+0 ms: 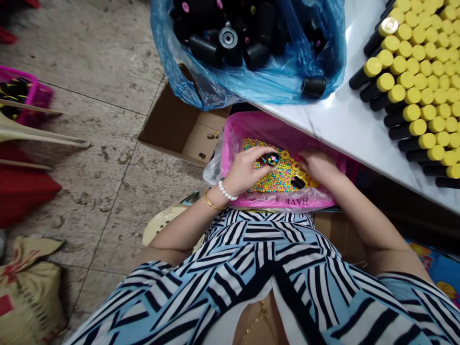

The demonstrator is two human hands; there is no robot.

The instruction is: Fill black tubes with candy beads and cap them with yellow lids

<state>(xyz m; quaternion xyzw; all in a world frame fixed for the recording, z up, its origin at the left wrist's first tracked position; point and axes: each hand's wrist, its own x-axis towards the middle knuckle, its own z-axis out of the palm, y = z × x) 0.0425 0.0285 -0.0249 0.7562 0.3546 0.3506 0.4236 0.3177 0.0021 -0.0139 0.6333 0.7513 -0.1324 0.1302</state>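
Note:
A pink basin [230, 124] lined with clear plastic sits at my lap, holding many small coloured beads [275, 181]. My left hand [247, 167] grips a short black tube [272, 158], its open end facing up with coloured beads showing inside. Over the basin's right side, my right hand [319, 166] has its fingers bent down among yellow ring-shaped caps [296, 166]; whether it holds one is hidden. Another black tube [298, 182] lies on the beads between my hands.
A blue plastic bag [215, 86] of black tubes rests on the white table's [305, 120] left corner. Rows of yellow-capped black tubes [424, 91] cover its right side. Below the bag stands a cardboard box [172, 124]. A sack [32, 292] lies on the floor at left.

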